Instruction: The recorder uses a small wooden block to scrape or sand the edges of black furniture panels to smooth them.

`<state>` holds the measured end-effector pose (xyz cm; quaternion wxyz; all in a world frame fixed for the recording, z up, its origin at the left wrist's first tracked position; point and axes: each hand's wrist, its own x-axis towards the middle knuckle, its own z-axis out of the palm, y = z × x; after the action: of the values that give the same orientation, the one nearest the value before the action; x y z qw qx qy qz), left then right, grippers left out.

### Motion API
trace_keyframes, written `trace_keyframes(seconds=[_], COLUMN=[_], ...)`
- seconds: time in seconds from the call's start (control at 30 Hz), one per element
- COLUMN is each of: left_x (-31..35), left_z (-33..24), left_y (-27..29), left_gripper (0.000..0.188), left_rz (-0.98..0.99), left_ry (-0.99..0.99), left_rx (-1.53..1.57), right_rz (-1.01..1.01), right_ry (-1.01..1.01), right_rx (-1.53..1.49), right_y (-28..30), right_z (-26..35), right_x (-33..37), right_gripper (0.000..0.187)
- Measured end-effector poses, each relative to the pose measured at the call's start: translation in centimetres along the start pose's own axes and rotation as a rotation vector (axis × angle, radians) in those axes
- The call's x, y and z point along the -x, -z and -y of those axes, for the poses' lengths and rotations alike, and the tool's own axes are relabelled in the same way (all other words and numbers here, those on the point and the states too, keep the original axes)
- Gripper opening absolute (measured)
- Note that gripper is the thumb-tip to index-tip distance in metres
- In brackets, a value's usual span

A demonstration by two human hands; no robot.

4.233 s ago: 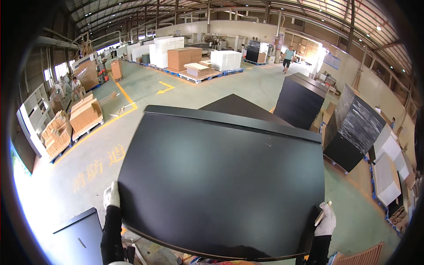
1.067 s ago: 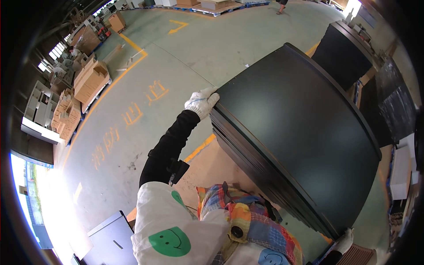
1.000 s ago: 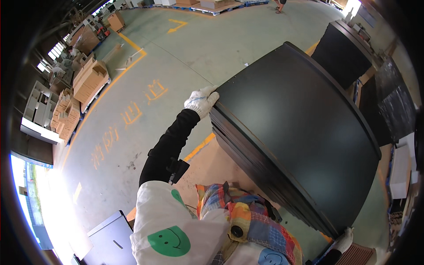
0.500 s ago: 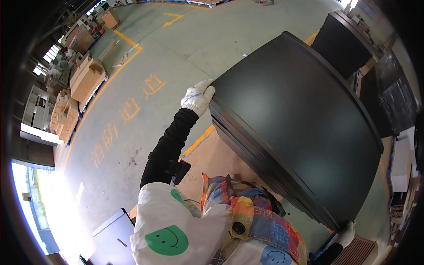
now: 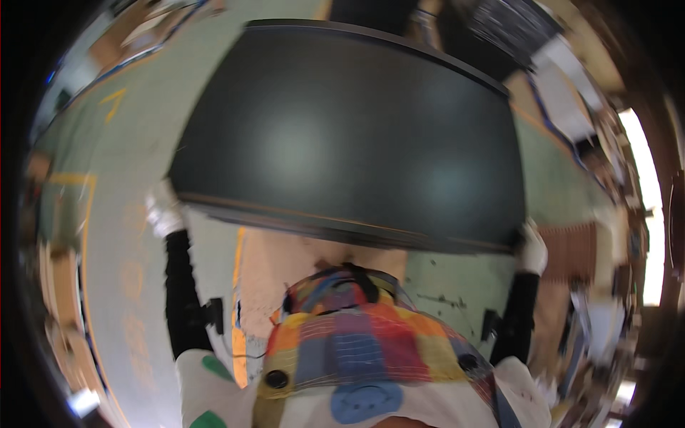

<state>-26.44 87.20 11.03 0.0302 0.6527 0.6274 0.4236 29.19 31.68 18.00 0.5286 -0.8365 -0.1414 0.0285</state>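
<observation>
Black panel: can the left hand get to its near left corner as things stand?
Probably yes. The gloved left hand is already at the left end of the black panel, nothing between them; the right hand grips the right end. The picture is blurred, so the exact grip is unclear.

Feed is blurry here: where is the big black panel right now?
In the head view the black panel fills the upper middle, held flat in front of the chest between the left hand and right hand, above the green floor.

A large flat black screen panel point(image 5: 342, 135) fills the centre, held level; blurred brown cardboard boxes point(image 5: 61, 285) line the left floor edge.
</observation>
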Motion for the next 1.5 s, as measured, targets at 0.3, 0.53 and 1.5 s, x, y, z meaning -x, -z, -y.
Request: trace_keyframes(seconds=[0.3, 0.53, 1.5], left_x=[-0.5, 0.1, 17.5], left_z=[-2.7, -3.2, -17.7], left_y=[1.9, 0.6, 4.9], left_gripper=[0.049, 0.044, 0.030], left_rz=[0.184, 0.139, 1.542], left_ry=[-0.064, -0.193, -0.817], left_rx=[0.097, 0.077, 0.665], right_rz=[-0.251, -0.264, 0.104], right_ry=[-0.245, -0.309, -0.460], right_rx=[-0.207, -0.256, -0.248], right_y=[-2.2, -1.7, 4.0], right_z=[2.4, 3.1, -1.5], right_x=[3.0, 2.9, -3.5], right_gripper=[0.020, 0.019, 0.025])
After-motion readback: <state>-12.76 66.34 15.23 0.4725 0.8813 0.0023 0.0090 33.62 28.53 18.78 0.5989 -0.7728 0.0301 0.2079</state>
